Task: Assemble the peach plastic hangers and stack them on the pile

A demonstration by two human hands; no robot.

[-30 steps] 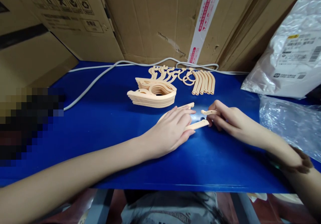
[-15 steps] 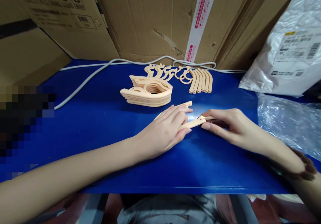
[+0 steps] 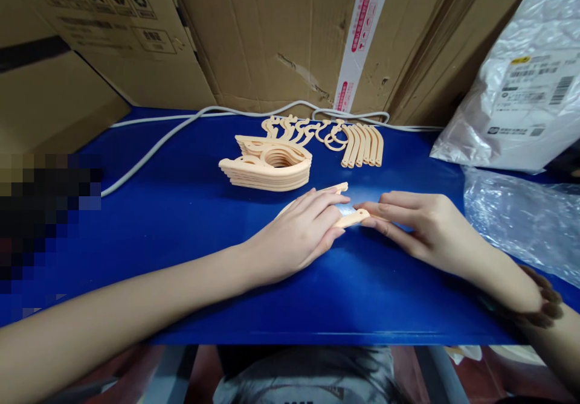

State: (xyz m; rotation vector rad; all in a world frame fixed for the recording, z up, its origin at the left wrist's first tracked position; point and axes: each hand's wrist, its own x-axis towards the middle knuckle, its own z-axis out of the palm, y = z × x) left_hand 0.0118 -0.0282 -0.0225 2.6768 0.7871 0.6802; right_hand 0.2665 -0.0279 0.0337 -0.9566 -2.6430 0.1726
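A cream plastic hanger body lies low over the blue table, most of it covered by my left hand. That hand is closed over the piece, with the thumb along its near side and both ends sticking out to the right. At the near end, my right hand pinches a thin cream part, mostly hidden by the fingers, against the tip with the small hole. Behind them stands a stack of matching hanger bodies.
Small hanger hooks, a ring-shaped piece and a row of curved hanger arms lie farther back. A white cable runs before cardboard boxes. On the right are a white parcel bag and clear plastic wrap.
My right fingers have straightened and come a little left, closer over the hanger body's near end; the thin part is now more hidden. My left hand stays almost where it was.
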